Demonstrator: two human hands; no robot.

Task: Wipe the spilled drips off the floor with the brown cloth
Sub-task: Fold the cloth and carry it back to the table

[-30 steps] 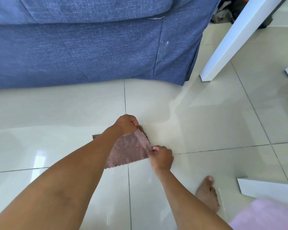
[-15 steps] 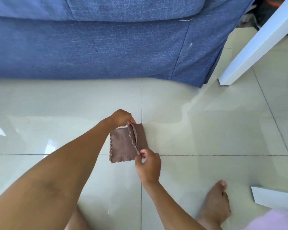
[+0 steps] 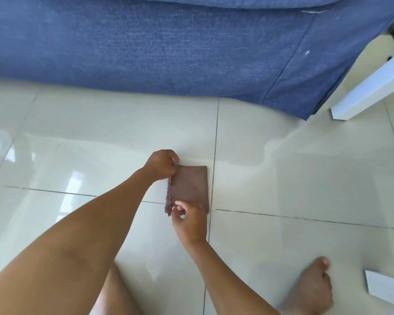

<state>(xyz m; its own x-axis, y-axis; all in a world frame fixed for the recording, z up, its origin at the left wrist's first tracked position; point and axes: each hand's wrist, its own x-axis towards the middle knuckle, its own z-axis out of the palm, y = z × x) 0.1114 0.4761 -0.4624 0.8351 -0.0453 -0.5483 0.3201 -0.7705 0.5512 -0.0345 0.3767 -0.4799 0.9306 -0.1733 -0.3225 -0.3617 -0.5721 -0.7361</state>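
Note:
The brown cloth (image 3: 189, 185) lies folded into a narrow rectangle on the glossy cream floor tiles (image 3: 100, 142), just left of a grout line. My left hand (image 3: 162, 164) pinches its far left corner. My right hand (image 3: 188, 220) pinches the near left corner, with the frayed edges stacked along the left side. No drips can be made out on the shiny floor.
A blue sofa (image 3: 168, 46) fills the far side, its skirt reaching the floor. A white table leg (image 3: 369, 92) stands at the right, and a white board corner (image 3: 384, 289) lies at the lower right. My bare foot (image 3: 309, 287) rests near it.
Both hands carried the cloth's right edge over to the left, folding it in half. The cloth is now a narrower rectangle lying flat.

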